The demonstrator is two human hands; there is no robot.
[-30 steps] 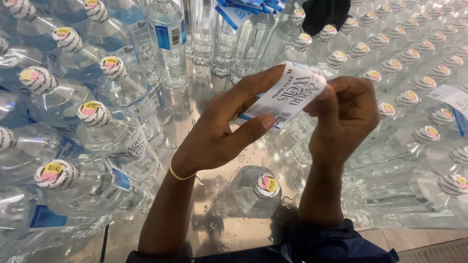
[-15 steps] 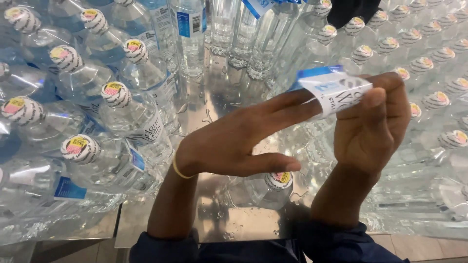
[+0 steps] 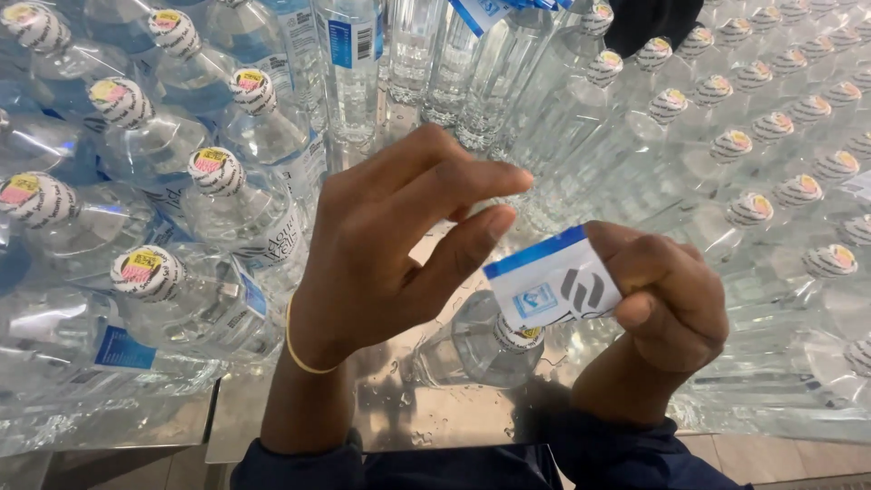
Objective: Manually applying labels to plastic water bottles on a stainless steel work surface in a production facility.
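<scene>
My right hand [image 3: 667, 304] pinches a white paper label with a blue top edge [image 3: 553, 284], curled into a loop. My left hand [image 3: 399, 245] hovers just left of the label, fingers bent and spread, holding nothing. Directly below the label stands a clear plastic water bottle [image 3: 472, 343] with a striped cap, alone on the wet metal table [image 3: 408, 399].
Labelled water bottles [image 3: 218, 209] are packed at the left. Unlabelled bottles with striped caps [image 3: 753, 209] fill the right. More upright bottles [image 3: 354, 63] stand at the back. A stack of blue-and-white labels [image 3: 490, 9] lies on the bottles at the top.
My left hand has let go of the label and pulled its fingers back. My right hand has brought the label down toward the single bottle.
</scene>
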